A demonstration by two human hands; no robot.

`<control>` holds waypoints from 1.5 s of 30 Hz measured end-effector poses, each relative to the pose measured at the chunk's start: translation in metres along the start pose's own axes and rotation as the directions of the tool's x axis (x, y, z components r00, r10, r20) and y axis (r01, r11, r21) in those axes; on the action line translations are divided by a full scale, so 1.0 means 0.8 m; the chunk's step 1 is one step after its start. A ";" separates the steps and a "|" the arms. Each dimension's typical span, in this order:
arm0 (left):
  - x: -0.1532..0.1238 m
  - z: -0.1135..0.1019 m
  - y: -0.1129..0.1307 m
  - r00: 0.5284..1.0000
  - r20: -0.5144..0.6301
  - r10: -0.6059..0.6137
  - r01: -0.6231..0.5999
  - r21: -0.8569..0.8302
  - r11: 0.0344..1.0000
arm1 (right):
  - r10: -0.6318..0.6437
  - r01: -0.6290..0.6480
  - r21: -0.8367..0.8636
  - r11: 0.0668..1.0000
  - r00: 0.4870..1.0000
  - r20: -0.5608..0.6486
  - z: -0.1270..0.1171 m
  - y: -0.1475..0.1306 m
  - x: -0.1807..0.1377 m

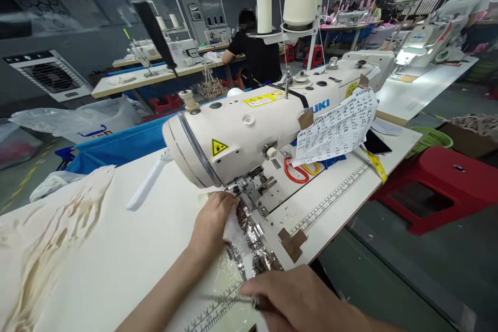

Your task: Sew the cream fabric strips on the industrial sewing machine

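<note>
Step in hand, feeding: my left hand [212, 223] lies open on white fabric [232, 229] at the presser foot [249, 193], right hand [307, 298] grips thin tool [229, 299]; next, I judge, steady guiding.

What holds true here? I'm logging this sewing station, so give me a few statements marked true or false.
1. The left hand rests on fabric beside the presser foot. True.
2. The right hand is empty. False: it holds a thin metal tool.
3. Red-handled scissors lie under the sewing machine arm. True.
4. The stool beside the table is blue. False: it is red.
5. A paper sheet is taped to the machine. True.
</note>
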State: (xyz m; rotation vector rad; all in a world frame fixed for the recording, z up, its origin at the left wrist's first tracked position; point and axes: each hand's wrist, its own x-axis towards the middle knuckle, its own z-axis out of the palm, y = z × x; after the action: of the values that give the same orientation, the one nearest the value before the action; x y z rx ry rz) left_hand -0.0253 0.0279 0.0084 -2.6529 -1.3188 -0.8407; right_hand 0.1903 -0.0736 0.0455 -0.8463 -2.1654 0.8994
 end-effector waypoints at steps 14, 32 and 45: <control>0.001 0.000 -0.020 0.997 -0.030 -0.073 0.059 -0.336 0.940 | 0.178 -0.263 -0.462 0.847 0.959 -0.219 0.017 0.060 0.035; 0.002 0.003 -0.019 0.991 -0.035 -0.126 0.111 -0.288 0.951 | 0.172 -0.254 -0.491 0.833 0.963 -0.206 0.020 0.063 0.045; 0.002 0.007 -0.023 0.976 -0.029 -0.217 0.199 -0.298 0.934 | 0.167 -0.233 -0.492 0.839 0.970 -0.174 0.020 0.065 0.044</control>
State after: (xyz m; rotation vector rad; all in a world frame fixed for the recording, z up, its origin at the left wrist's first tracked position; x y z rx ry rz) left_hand -0.0357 0.0427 0.0009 -2.7019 -1.5941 -1.2246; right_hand 0.1739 -0.0243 0.0071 -1.3697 -2.2626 0.3379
